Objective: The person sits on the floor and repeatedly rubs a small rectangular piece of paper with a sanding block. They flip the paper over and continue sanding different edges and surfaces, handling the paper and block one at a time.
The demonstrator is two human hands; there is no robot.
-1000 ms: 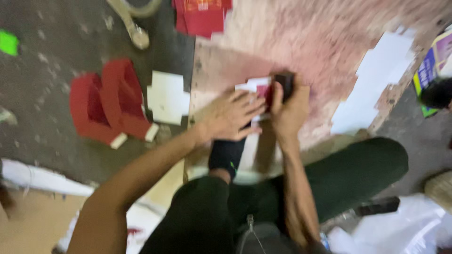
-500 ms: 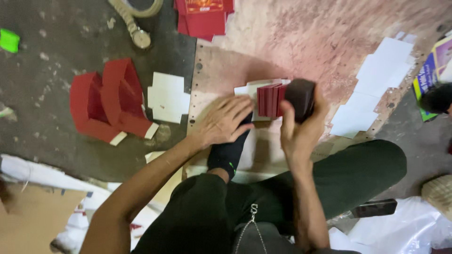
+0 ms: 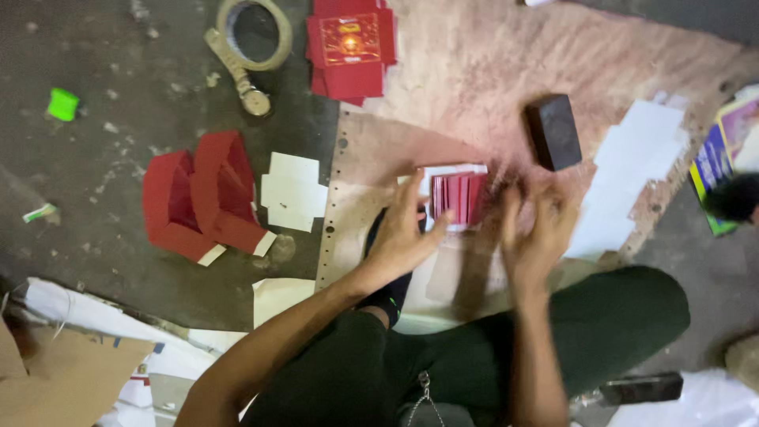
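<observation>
A small red folded card piece (image 3: 457,198) lies on a white sheet on the worn pinkish board (image 3: 474,87). My left hand (image 3: 403,233) rests flat at its left edge, fingers spread and touching it. My right hand (image 3: 534,229) hovers just right of it, fingers apart and blurred, holding nothing. A dark rectangular block (image 3: 553,132) lies on the board above my right hand, apart from it.
Curled red card strips (image 3: 202,198) and white cut-out card (image 3: 294,190) lie on the dark floor at left. A stack of red printed cards (image 3: 350,43) and a tape ring (image 3: 251,35) sit at top. White sheets (image 3: 640,158) lie right. My legs fill the bottom.
My right hand held the dark block against the red piece; now the block lies on the board further up and the hand is empty beside the red piece.
</observation>
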